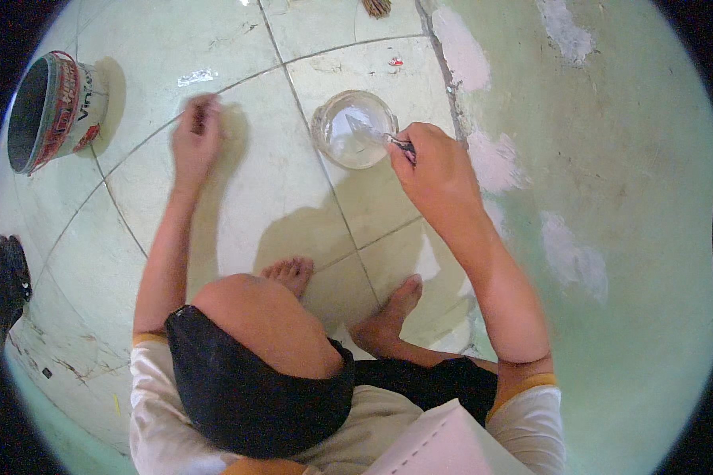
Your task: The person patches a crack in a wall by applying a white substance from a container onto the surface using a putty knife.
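In my right hand (pixel 436 169) is the dark handle of a small pointed trowel (pixel 364 129). The fingers wrap round the handle, and the metal blade reaches into a round, clear tub (pixel 318 131) with whitish stuff in it. The tub rests on the floor tiles just left of that hand. My left hand (pixel 198 131) hangs over the tiles further left, apart from the tub. Its fingers are curled inward and slightly blurred; whether anything is pinched in them is hidden.
A bucket (pixel 91 103) with a printed side stands at the far left. Whitish patches (pixel 495 162) mark the greenish wall (pixel 642 158) on the right. Brush-like bristles (pixel 377 8) show at the top edge. A black item (pixel 8 281) lies at the left rim. My bare feet (pixel 388 317) are below the tub.
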Demonstrator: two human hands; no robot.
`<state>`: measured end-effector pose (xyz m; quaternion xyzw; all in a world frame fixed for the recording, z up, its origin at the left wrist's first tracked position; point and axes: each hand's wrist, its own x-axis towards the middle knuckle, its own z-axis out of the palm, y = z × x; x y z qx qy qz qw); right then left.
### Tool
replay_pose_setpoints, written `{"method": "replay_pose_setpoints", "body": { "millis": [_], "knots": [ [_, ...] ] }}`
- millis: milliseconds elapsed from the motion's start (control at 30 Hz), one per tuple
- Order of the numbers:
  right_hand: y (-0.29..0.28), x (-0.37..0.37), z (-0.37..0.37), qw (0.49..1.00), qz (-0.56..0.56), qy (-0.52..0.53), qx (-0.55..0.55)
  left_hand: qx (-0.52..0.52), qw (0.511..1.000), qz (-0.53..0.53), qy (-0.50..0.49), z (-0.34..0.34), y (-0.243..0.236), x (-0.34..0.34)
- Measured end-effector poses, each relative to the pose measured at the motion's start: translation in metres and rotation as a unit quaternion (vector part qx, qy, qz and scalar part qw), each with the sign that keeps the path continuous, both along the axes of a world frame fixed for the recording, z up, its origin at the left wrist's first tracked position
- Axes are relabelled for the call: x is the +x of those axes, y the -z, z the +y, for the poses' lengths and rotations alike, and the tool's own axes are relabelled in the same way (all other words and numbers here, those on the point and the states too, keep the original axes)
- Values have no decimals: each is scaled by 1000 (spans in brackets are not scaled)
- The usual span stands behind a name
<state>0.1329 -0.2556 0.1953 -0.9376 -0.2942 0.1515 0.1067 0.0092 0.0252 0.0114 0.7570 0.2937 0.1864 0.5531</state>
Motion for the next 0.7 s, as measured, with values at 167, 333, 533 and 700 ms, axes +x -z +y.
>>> {"method": "replay_pose_setpoints", "body": {
  "millis": [167, 333, 533, 700],
  "knots": [
    [7, -3, -2, 992, 59, 100, 45, -313, 940, 48, 126, -79, -36, 0],
    [3, 8, -15, 971, 122, 188, 86, -338, 925, 34, 172, -90, -40, 12],
    [8, 10, -24, 972, 135, 141, 131, -324, 925, 37, 197, -90, -41, 24],
    [10, 7, -35, 972, 140, 118, 149, -331, 926, 32, 178, -95, -42, 26]
  ]
}}
